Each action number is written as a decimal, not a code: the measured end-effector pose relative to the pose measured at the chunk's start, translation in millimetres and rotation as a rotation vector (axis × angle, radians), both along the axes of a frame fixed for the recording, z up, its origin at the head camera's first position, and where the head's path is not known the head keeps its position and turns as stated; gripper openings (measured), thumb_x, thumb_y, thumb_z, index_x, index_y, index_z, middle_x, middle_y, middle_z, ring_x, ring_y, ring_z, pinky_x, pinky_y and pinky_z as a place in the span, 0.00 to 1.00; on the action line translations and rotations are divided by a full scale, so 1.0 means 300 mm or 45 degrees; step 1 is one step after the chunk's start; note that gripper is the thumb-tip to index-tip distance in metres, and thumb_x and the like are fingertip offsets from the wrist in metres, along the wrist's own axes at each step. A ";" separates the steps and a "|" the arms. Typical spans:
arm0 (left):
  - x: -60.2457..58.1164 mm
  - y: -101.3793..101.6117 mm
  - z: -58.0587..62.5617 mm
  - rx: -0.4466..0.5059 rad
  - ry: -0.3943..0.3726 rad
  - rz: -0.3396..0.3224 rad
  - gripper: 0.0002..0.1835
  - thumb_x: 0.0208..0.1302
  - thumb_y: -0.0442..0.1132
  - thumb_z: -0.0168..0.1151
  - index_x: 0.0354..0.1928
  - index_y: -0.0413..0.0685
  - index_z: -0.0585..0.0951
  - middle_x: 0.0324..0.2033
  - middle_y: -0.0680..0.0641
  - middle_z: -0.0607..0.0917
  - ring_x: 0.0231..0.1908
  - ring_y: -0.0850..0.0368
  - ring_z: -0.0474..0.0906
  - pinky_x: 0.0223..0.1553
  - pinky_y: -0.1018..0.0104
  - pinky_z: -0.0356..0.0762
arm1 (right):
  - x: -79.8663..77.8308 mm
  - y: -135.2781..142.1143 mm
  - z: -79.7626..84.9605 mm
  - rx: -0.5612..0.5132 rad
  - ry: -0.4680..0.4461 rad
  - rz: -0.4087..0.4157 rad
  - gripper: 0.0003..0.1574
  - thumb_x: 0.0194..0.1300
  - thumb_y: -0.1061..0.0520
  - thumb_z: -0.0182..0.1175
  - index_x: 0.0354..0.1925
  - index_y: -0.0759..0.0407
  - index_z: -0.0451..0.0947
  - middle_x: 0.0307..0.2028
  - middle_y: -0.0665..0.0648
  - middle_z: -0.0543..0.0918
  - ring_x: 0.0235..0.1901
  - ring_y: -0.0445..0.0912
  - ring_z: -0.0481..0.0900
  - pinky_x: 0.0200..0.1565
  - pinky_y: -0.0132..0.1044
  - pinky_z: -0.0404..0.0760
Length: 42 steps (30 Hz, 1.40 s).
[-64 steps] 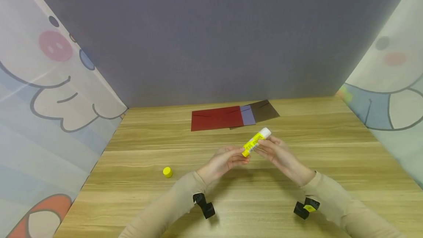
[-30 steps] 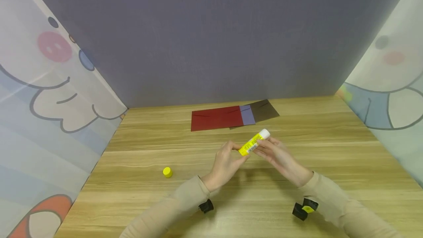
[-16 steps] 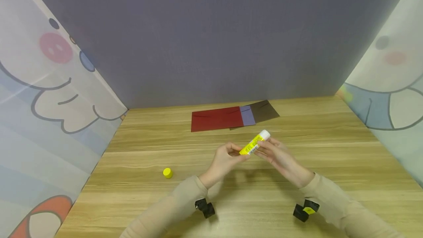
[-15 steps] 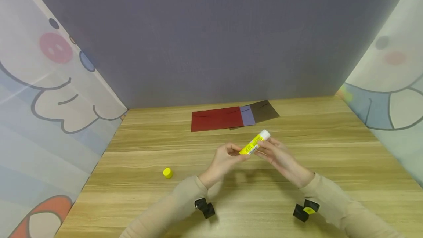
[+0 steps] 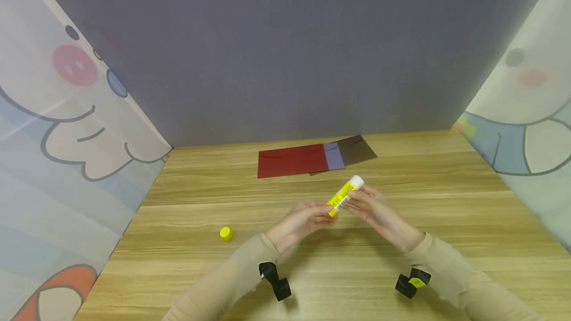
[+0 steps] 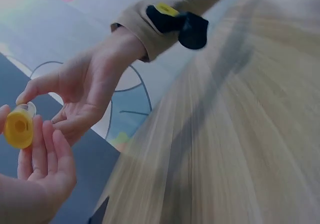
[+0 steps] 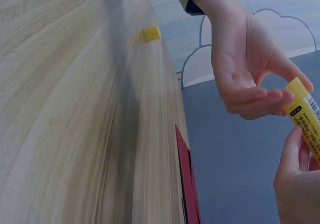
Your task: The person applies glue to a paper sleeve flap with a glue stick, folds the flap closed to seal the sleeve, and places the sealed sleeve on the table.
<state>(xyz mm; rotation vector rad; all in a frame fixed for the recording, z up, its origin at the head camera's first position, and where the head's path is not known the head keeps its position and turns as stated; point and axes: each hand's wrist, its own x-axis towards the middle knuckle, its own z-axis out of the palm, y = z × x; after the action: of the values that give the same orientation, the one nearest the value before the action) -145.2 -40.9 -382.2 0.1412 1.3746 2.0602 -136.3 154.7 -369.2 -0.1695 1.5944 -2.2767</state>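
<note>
A yellow glue stick (image 5: pixel 342 199) with a white upper end is held aslant above the table between both hands. My left hand (image 5: pixel 301 222) pinches its yellow lower end with thumb and fingers. Around the barrel near the white end, my right hand (image 5: pixel 379 214) grips with thumb and fingers. In the left wrist view the round yellow base of the glue stick (image 6: pixel 19 129) faces the camera. The right wrist view shows the left fingers at the yellow base of the glue stick (image 7: pixel 306 115). Its yellow cap (image 5: pixel 226 234) stands on the table to the left.
Overlapping envelopes lie at the back of the wooden table (image 5: pixel 187 202): a red one (image 5: pixel 292 160), a lilac one (image 5: pixel 333 155) and a dark brown one (image 5: pixel 357 149). A grey panel (image 5: pixel 285 63) rises behind them, with cartoon-printed curtains on both sides.
My left hand has turned at the wrist and shifted its fingers on the lower end of the glue stick. The right hand, cap and envelopes stay about where they were.
</note>
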 end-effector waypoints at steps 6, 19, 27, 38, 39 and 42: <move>-0.003 -0.009 -0.004 0.050 -0.069 -0.035 0.08 0.62 0.31 0.49 0.30 0.44 0.78 0.29 0.48 0.82 0.33 0.58 0.77 0.49 0.60 0.72 | -0.002 0.001 0.001 -0.037 -0.017 0.012 0.32 0.63 0.60 0.49 0.60 0.71 0.51 0.46 0.54 0.71 0.47 0.41 0.74 0.54 0.35 0.69; 0.021 0.017 0.003 -0.321 0.328 0.262 0.17 0.58 0.37 0.58 0.44 0.29 0.73 0.32 0.42 0.82 0.27 0.59 0.77 0.42 0.54 0.75 | 0.005 -0.002 0.007 -0.093 -0.098 -0.034 0.14 0.62 0.62 0.51 0.47 0.59 0.64 0.43 0.53 0.73 0.44 0.41 0.75 0.52 0.34 0.70; 0.050 0.021 0.023 -0.678 0.831 0.337 0.18 0.53 0.39 0.63 0.43 0.35 0.73 0.34 0.45 0.78 0.32 0.57 0.74 0.35 0.68 0.75 | 0.004 -0.006 0.006 -0.129 -0.126 -0.046 0.12 0.63 0.62 0.50 0.46 0.58 0.65 0.43 0.53 0.73 0.44 0.41 0.75 0.52 0.33 0.71; 0.048 0.018 -0.010 -1.152 2.048 0.588 0.21 0.44 0.39 0.70 0.38 0.37 0.73 0.31 0.46 0.78 0.32 0.56 0.75 0.34 0.72 0.74 | 0.005 -0.007 0.004 -0.178 -0.167 -0.053 0.12 0.64 0.61 0.49 0.47 0.57 0.64 0.44 0.53 0.72 0.45 0.41 0.74 0.53 0.33 0.70; 0.047 0.017 -0.010 -1.168 2.112 0.619 0.21 0.43 0.39 0.70 0.37 0.38 0.73 0.30 0.47 0.78 0.31 0.57 0.75 0.33 0.74 0.73 | 0.005 -0.007 0.004 -0.177 -0.169 -0.053 0.13 0.64 0.61 0.49 0.48 0.57 0.63 0.44 0.53 0.72 0.45 0.42 0.74 0.53 0.34 0.69; 0.045 0.018 -0.012 -1.205 2.215 0.669 0.20 0.43 0.40 0.71 0.35 0.39 0.73 0.28 0.48 0.78 0.29 0.59 0.74 0.31 0.75 0.72 | 0.008 -0.008 0.005 -0.173 -0.175 -0.045 0.18 0.64 0.60 0.49 0.53 0.61 0.60 0.46 0.53 0.70 0.46 0.41 0.74 0.54 0.34 0.68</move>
<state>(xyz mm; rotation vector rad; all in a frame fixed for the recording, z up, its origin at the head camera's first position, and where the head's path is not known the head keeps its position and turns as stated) -131.5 -35.6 -385.7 1.4793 3.4565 0.9721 -134.1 152.1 -367.7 -0.0185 1.3858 -2.3692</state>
